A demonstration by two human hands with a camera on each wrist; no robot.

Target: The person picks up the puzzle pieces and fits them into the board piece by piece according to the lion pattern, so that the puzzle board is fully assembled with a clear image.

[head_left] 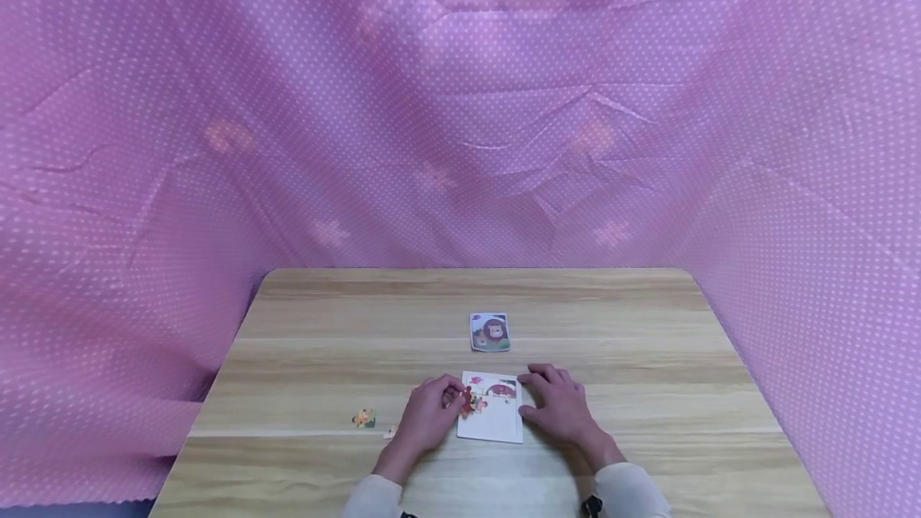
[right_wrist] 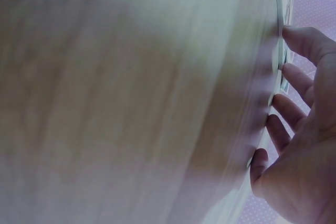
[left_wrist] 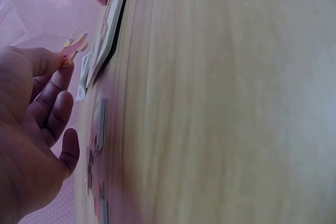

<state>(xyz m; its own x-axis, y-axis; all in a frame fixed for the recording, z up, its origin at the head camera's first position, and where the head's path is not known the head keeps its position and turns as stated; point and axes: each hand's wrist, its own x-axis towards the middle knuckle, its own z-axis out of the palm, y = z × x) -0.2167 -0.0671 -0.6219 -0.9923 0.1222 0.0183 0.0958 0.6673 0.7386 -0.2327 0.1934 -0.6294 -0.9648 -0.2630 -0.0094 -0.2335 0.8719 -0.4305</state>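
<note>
My left hand [head_left: 429, 414] pinches a jigsaw puzzle piece [left_wrist: 74, 49] between thumb and index finger, its other fingers loosely bent. In the head view the piece overlaps the left part of a white puzzle board [head_left: 496, 427]. Parts of a picture, a brown mane and a pink shape, show along the board's upper portion, while its lower part is plain white. At the board's right edge my right hand [head_left: 563, 408] rests with fingers spread, thumb and index fingertip right at that edge. Nothing is pinched in this hand.
Beyond the board lies a square picture card with a lion [head_left: 491, 332]. Left of my left hand are loose puzzle pieces [head_left: 364, 419], one partly hidden by the wrist. The wooden table [head_left: 612, 318] ends at a pink dotted cloth [head_left: 460, 142] hanging behind and at both sides.
</note>
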